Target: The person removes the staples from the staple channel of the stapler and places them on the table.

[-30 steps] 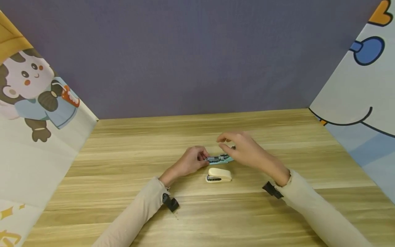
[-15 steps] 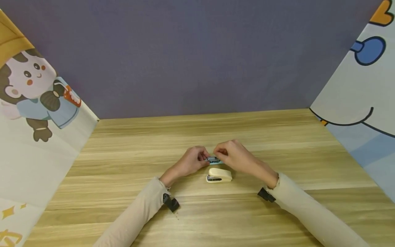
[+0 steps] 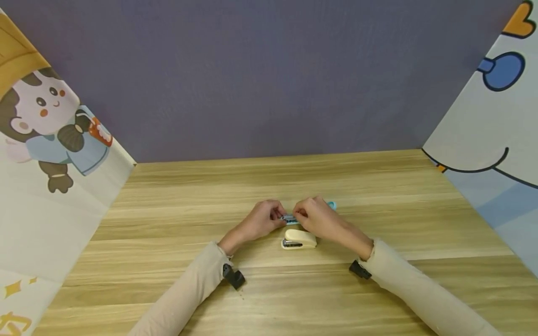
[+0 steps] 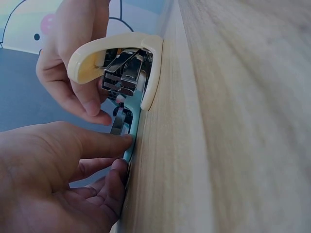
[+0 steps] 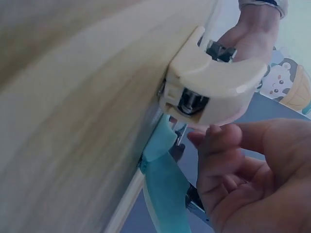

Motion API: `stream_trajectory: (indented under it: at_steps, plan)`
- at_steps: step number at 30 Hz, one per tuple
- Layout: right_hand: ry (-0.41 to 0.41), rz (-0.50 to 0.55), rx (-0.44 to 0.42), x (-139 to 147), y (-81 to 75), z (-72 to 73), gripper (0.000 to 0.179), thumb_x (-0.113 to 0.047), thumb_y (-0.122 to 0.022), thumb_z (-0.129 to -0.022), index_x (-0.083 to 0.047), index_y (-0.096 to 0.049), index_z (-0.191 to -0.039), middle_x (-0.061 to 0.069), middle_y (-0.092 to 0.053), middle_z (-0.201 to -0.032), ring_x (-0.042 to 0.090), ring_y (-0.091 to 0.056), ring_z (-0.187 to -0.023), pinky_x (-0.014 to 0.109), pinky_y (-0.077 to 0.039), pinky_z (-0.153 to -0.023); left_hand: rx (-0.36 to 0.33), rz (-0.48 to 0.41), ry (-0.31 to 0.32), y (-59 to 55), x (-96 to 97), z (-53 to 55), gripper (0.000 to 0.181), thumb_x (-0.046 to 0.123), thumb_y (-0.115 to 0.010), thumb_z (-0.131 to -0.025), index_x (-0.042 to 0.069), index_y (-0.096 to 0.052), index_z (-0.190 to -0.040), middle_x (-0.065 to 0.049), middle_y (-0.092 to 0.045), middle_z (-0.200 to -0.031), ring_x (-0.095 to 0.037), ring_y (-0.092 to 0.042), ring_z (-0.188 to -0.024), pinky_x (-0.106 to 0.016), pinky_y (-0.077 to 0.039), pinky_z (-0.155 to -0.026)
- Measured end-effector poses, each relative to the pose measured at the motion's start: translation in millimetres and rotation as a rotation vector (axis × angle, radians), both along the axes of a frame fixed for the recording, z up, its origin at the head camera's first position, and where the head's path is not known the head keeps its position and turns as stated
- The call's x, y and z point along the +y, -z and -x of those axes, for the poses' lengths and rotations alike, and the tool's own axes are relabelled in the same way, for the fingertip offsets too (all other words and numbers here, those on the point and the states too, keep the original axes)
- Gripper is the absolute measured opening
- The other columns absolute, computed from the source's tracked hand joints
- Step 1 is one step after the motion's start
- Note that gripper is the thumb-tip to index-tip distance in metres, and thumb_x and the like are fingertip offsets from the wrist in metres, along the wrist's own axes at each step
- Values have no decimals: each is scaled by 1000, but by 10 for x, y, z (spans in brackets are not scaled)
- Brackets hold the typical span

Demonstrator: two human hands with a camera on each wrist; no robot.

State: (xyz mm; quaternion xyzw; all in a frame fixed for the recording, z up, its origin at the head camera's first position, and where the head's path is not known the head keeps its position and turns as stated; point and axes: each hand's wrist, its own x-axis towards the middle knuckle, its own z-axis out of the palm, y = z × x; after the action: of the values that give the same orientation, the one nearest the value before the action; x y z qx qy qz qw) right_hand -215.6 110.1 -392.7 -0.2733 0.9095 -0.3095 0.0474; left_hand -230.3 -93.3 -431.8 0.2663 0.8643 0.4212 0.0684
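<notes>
Before a purple-grey backdrop (image 3: 269, 84), on a wood-grain tabletop (image 3: 189, 196), between a left cartoon panel (image 3: 46, 121) and a right cartoon panel (image 3: 491, 116). At the left hand (image 3: 261, 219): thumb on one side, fingertips on the other, clamped on the left end of a turquoise stapler (image 3: 292, 223). At the right hand (image 3: 321, 218): thumb and index finger drawn close together, other fingers curled, poised over the same stapler's metal rail (image 4: 118, 122) — cannot tell whether pinching anything, with the space between the tips hidden. Between the two hands, low on the tabletop, lying opened up, with a turquoise cover (image 5: 167, 191) folded well back to the right, past the right hand. Judging progress from that: opened and held steady, so partway along at most; left to do, probably, some small work at the rail, then closing up the cover. Whether loaded with staples — too small to make out. Farther out, just beside on the near side: a cream stapler (image 3: 300, 238), closed, seemingly touched by neither hand. Beyond that, back along the forearms: a left sleeve (image 3: 185, 284) and a right sleeve (image 3: 420, 289), both pale.
</notes>
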Motion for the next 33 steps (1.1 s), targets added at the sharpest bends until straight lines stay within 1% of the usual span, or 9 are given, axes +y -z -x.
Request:
stream_trajectory:
  at_steps: [8, 12, 14, 16, 18, 20, 22, 26, 33]
  plan:
    - [36, -4, -84, 1, 20, -14, 14, -4, -60, -95, -2, -74, -92, -5, -51, -54, 6, -35, -44, 20, -31, -45, 11, -2, 0, -5, 8, -5, 10, 1, -73, -88, 2, -66, -95, -6, -64, -89, -12, -58, -75, -23, -51, -67]
    - [32, 18, -116, 34, 29, 15, 15, -7, -61, -96, -4, -76, -99, -2, -60, -63, 7, -42, -49, 32, -45, -67, 7, -2, -3, -12, 10, -11, 10, 1, -74, -88, 3, -66, -94, -5, -64, -88, -12, -58, -75, -23, -51, -67]
    - [20, 63, -201, 57, 25, 29, 18, -8, -61, -97, -1, -74, -106, -1, -63, -68, 8, -46, -52, 34, -47, -71, 5, -2, 0, -9, 6, -12, 10, 2, -74, -88, 3, -66, -94, -5, -64, -88, -11, -58, -74, -23, -51, -67]
    - [6, 135, -338, 91, 17, 41, 25, -10, -60, -98, 3, -69, -116, 0, -59, -65, 9, -44, -49, 30, -46, -62, 2, -2, 0, -7, 7, -12, 10, 2, -74, -88, 3, -66, -94, -5, -64, -88, -11, -58, -74, -23, -51, -66]
    - [0, 222, -490, 136, 3, 44, 33, -12, -58, -99, 7, -62, -126, -1, -51, -60, 9, -36, -45, 25, -36, -45, 2, -4, 2, -7, 7, -10, 10, 2, -74, -88, 3, -66, -93, -5, -64, -87, -11, -57, -74, -23, -50, -66]
    - [-13, 293, -598, 178, 9, 46, 37, -13, -55, -101, 8, -56, -132, 0, -42, -56, 9, -25, -42, 23, -26, -42, 3, -7, 2, -1, 9, -10, 10, 2, -74, -88, 3, -66, -93, -5, -64, -87, -11, -58, -73, -23, -50, -66]
    - [-31, 344, -651, 215, 18, 48, 38, -13, -49, -103, 8, -54, -133, 0, -41, -57, 9, -20, -42, 24, -21, -41, 8, -9, 3, 5, 10, -11, 10, 1, -74, -88, 3, -66, -93, -5, -64, -87, -11, -58, -73, -23, -50, -65]
    - [-24, 420, -700, 235, 39, 55, 37, -11, -41, -104, 10, -56, -131, 3, -50, -66, 8, -27, -44, 23, -24, -41, 6, -11, 2, 9, 12, -12, 10, 0, -74, -87, 3, -66, -92, -5, -64, -87, -11, -58, -73, -23, -50, -65]
    - [40, 484, -701, 196, 87, 46, 34, -7, -43, -101, 10, -59, -126, 6, -58, -73, 8, -41, -52, 20, -33, -45, -3, -16, 5, 2, 17, -15, 10, 0, -74, -88, 2, -65, -93, -6, -64, -90, -11, -58, -73, -22, -51, -65]
